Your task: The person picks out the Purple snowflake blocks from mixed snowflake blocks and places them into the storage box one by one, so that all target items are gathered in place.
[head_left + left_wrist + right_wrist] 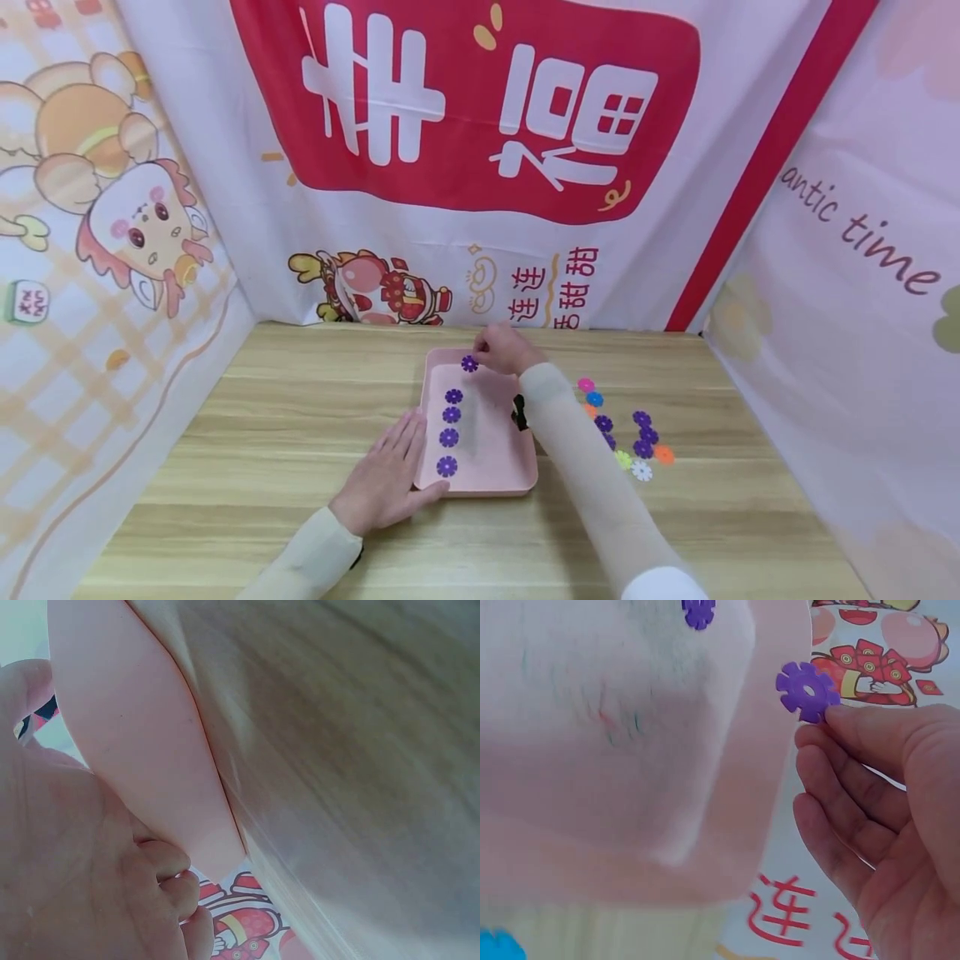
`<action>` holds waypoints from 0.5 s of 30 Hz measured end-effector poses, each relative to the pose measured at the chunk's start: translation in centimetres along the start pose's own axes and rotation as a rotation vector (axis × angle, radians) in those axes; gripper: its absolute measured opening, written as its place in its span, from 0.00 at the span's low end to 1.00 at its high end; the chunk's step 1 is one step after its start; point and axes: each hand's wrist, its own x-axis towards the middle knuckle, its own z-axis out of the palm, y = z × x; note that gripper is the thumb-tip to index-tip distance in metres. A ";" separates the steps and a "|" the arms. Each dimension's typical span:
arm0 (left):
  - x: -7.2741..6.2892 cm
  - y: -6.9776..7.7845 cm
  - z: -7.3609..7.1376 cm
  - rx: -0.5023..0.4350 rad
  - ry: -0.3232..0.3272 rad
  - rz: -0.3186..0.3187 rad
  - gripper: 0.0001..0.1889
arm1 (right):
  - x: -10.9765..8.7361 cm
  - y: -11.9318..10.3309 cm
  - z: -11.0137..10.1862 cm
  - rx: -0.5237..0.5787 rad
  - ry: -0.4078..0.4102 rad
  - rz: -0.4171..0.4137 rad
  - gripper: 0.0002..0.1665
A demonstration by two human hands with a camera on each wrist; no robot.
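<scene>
A shallow pink tray (491,467) lies on the table, with a column of several purple snowflake discs (448,437) along its left side. Over the tray's far end my right hand (507,348) pinches another purple snowflake disc (807,691) between thumb and index finger. In the right wrist view that disc is by the tray's rim, its notched edge and centre slot showing. My left hand (386,479) rests against the tray's near left side, fingers along the outer wall and thumb at the near edge. In the left wrist view, the tray's wall (142,712) is beside the fingers.
Right of the tray lie loose discs: purple ones (643,433), a white one (642,470), orange (663,454), blue (594,399) and pink (586,385), partly behind my right forearm. Printed cloth walls (480,208) stand at the back and sides of the wooden table (300,400).
</scene>
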 end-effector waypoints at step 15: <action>-0.2 0.0 -0.1 -0.020 0.051 0.038 0.52 | 1.5 0.5 4.7 0.125 0.110 0.242 0.14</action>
